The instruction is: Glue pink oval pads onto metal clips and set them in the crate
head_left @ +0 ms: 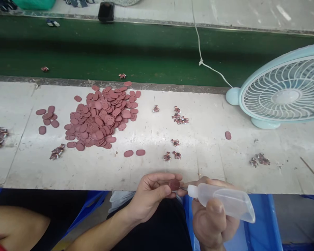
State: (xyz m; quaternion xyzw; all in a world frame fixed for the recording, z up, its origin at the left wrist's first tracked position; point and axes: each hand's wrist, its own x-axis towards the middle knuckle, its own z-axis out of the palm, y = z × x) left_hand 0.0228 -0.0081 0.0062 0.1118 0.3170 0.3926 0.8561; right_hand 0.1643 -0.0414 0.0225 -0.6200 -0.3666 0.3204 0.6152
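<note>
My left hand (153,195) pinches a reddish-brown oval disc (174,184) between thumb and fingers, just past the table's near edge. My right hand (214,219) is wrapped round a translucent squeeze bottle (225,200), tilted so its thin tip points left and meets the disc or lies right over it. Whether any liquid sits on the disc is too small to tell. Beyond my hands lie small brown-and-white figurines (177,155). Two loose discs (140,152) lie left of these, in front of a large heap of the same discs (102,116).
A light-blue fan (285,94) stands at the right, its white cord (199,42) crossing a green strip (157,52) behind the table. More figurines (260,159) lie at right and far left. A blue bin (261,223) is below the edge. Another person's arm (15,226) shows lower left.
</note>
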